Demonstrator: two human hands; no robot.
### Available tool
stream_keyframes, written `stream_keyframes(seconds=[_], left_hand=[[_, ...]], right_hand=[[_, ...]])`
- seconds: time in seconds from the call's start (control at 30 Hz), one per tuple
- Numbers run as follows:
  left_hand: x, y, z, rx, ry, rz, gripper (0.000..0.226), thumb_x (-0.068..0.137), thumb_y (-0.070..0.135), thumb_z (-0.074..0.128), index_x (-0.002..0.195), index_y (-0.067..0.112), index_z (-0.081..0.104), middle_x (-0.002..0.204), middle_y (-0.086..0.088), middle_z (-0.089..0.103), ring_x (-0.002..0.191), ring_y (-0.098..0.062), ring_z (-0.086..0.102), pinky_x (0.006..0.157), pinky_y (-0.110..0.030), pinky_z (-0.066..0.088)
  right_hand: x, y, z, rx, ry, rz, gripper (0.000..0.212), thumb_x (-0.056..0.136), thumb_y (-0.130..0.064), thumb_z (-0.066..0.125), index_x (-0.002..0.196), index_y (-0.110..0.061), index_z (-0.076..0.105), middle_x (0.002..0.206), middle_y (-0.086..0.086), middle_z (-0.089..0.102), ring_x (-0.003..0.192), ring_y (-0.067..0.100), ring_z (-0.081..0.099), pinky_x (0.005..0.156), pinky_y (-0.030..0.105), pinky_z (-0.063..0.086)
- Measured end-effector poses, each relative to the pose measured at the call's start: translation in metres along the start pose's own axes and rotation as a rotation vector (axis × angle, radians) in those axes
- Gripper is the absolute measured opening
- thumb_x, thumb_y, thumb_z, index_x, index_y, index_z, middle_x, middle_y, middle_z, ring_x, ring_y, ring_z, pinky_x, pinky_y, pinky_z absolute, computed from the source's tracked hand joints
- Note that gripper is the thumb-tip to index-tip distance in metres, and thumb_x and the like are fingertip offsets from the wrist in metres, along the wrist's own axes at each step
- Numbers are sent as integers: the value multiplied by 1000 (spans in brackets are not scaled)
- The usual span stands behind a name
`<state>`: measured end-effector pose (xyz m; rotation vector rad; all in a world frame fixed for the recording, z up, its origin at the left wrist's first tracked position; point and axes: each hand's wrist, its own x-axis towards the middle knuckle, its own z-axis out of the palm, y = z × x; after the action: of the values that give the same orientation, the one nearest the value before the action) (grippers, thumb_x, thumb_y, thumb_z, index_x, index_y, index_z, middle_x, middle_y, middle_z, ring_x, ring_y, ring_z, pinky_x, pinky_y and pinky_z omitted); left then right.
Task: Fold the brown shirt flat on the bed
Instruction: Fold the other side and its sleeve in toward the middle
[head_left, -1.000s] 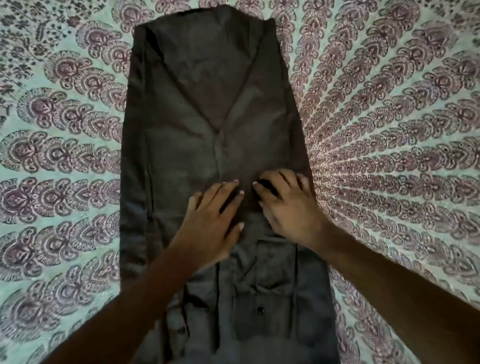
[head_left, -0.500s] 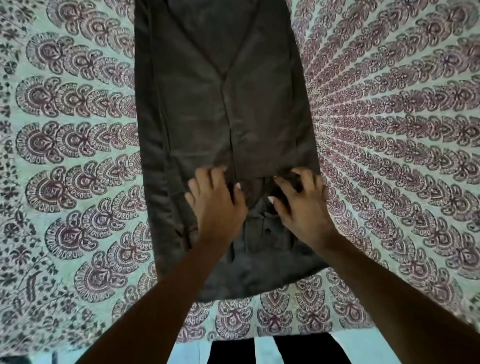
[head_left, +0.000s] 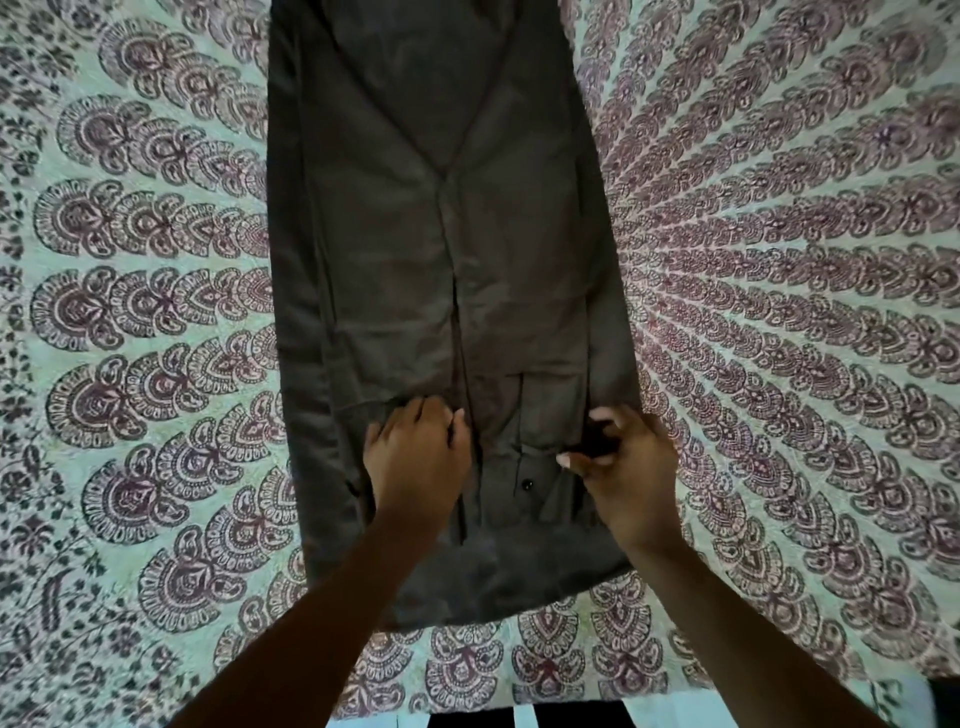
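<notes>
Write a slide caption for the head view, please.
Left hand and right hand grip the folded brown shirt on the patterned bedsheet.

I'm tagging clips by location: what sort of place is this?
Probably a bedroom: a pale green bedsheet with maroon mandala print is spread wide, and a dark brown buttoned shirt lies on it.

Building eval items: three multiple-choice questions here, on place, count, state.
1. Where do the left hand and right hand grip the shirt? A near end B far end C neither touches it
2. Buttons in view? A none B one C four
3. How does the shirt lie? A heaped B hanging C flat, long strip on the bedspread
Answers: 1 A, both sit by the near end; 2 B, one dark button between the hands; 3 C, sides folded in, spread flat.
</notes>
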<state>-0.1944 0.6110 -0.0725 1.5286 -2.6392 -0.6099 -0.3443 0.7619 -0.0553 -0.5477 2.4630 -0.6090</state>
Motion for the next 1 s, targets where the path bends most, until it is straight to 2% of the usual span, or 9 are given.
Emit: stream_keyframes(seconds=[0.1,0.27,0.53,0.6,0.7,0.77,0.83,0.9,1.0], left_hand=[[-1,1,-4,-115,33,-57,16,90,26,70,97,16,59,92,-6,67,85,-35,67,68,-43,53],[3,1,1,-367,88,-55,19,89,6,69,104,10,57,92,-5,67,80,-33,68,66,-45,58],[5,-2,5,-460,20,54,18,90,9,72,106,11,63,87,2,65,74,-13,62,69,-32,55],[3,-5,0,-498,30,57,14,93,11,70,106,12,65,90,6,67,76,-4,61,71,-28,55],[-5,-19,-16,-428,105,131,13,95,-1,63,103,8,67,98,-6,68,87,-12,60,78,-21,44],[-14,-45,-30,-352,106,169,26,90,-9,54,105,5,69,110,-10,62,97,-18,58,83,-22,41],[-25,-82,-43,-242,26,183,41,78,-8,58,114,8,69,126,-9,53,108,-28,56,89,-34,49],[-36,-118,-56,-27,-109,233,63,70,-5,79,128,14,68,148,-10,43,120,-38,51,93,-52,53],[-38,-152,-73,308,-369,447,106,49,4,88,147,29,55,169,-9,25,136,-43,44,98,-58,47]], right_hand=[[3,7,-4,-3,-97,11,57,64,-26,97,115,-20,72,102,7,67,75,20,68,69,5,37],[5,4,-11,66,-177,-5,67,60,-16,98,122,-18,73,99,-1,71,85,20,72,85,32,56],[15,4,-16,50,-237,-87,78,56,-15,100,128,-11,70,102,4,69,92,19,66,82,23,48],[17,3,-18,13,-226,-110,74,58,-20,100,125,-10,71,103,6,70,88,20,69,85,28,54],[15,6,-23,-63,-148,-261,53,72,-23,93,119,-10,73,104,9,69,81,20,70,83,32,59],[15,13,-34,-169,-132,-414,55,78,-7,84,129,-14,66,122,13,59,104,27,62,94,37,57],[18,28,-48,-403,-181,-537,89,63,3,84,143,-24,54,141,13,46,119,33,46,97,48,54],[24,44,-61,-677,-247,-686,114,52,-2,87,151,-35,43,158,10,35,128,40,38,97,58,51],[35,56,-70,-880,-405,-954,117,58,-6,78,157,-44,31,170,5,23,137,42,37,94,62,45]])
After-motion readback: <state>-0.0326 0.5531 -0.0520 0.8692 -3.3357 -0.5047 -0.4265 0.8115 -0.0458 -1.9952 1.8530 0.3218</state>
